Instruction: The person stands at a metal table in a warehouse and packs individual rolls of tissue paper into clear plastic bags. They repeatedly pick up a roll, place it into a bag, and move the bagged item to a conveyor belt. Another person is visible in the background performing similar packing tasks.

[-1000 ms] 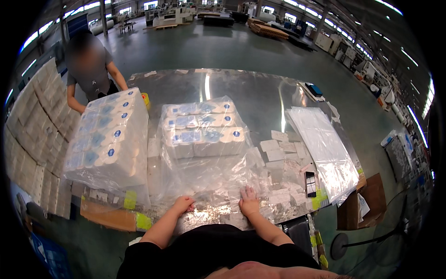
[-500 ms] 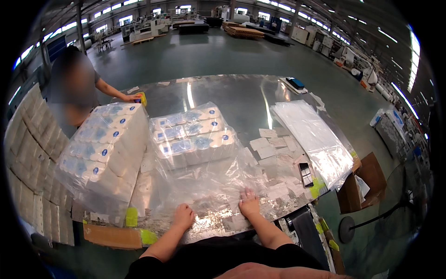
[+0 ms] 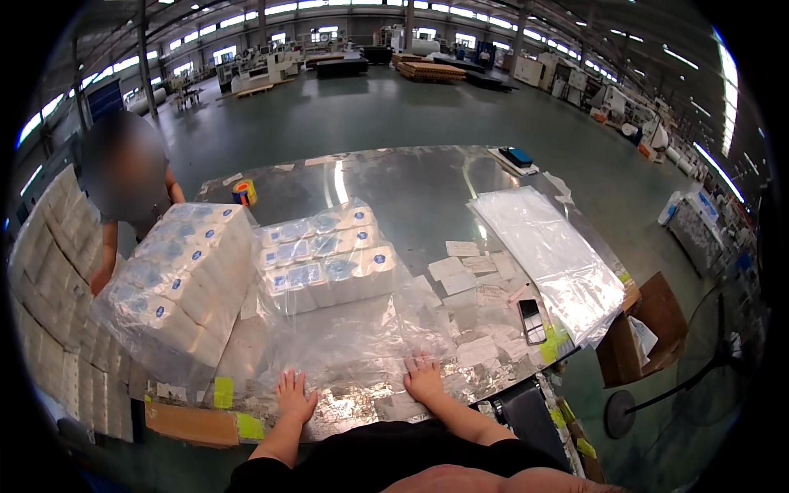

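My left hand (image 3: 293,398) lies with fingers spread at the near edge of a large clear plastic bag (image 3: 329,333), on the worn metal tabletop. To its right, my right hand (image 3: 422,376) rests flat with fingers stretched out, its tips at the bag's edge. Neither hand grips anything. Inside the bag, toward its far end, sit three rows of white tissue packs (image 3: 329,259) with blue print. Left of it stands a bigger bagged block of similar packs (image 3: 181,279), several rows deep.
A co-worker (image 3: 131,181) stands at the far left beside stacked white packs (image 3: 62,296). On the table are a tape roll (image 3: 244,192), loose paper slips (image 3: 460,271), a phone (image 3: 532,321) and a pile of flat clear bags (image 3: 551,255). A cardboard box (image 3: 649,329) and fan (image 3: 620,413) stand at right.
My left hand has opened and shifted left; my right hand has moved slightly left. The co-worker has let go of the tape roll and drawn back beside the bigger bagged block.
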`<state>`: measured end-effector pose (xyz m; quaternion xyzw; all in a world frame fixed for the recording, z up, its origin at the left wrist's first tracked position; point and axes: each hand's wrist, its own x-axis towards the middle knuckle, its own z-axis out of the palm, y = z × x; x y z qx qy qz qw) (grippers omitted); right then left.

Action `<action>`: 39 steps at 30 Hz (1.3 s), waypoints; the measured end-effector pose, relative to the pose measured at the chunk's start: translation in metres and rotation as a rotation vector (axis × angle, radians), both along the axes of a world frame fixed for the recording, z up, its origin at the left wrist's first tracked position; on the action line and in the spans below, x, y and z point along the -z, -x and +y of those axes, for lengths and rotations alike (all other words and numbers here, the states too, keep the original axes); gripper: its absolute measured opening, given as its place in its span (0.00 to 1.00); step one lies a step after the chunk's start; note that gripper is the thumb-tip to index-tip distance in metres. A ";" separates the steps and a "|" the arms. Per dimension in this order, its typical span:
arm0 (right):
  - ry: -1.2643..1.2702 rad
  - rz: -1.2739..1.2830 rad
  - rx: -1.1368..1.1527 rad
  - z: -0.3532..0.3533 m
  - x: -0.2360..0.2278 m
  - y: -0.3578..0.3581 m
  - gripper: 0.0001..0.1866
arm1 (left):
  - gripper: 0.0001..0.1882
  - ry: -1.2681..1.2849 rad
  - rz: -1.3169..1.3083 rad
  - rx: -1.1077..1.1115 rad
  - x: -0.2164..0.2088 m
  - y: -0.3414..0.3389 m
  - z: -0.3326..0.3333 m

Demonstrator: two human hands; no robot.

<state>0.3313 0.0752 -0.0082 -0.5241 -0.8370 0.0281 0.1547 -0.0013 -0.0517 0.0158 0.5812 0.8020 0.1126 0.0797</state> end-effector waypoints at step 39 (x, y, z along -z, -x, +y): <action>-0.047 0.053 -0.119 0.000 0.000 -0.002 0.23 | 0.36 0.033 0.018 -0.357 -0.001 -0.013 -0.010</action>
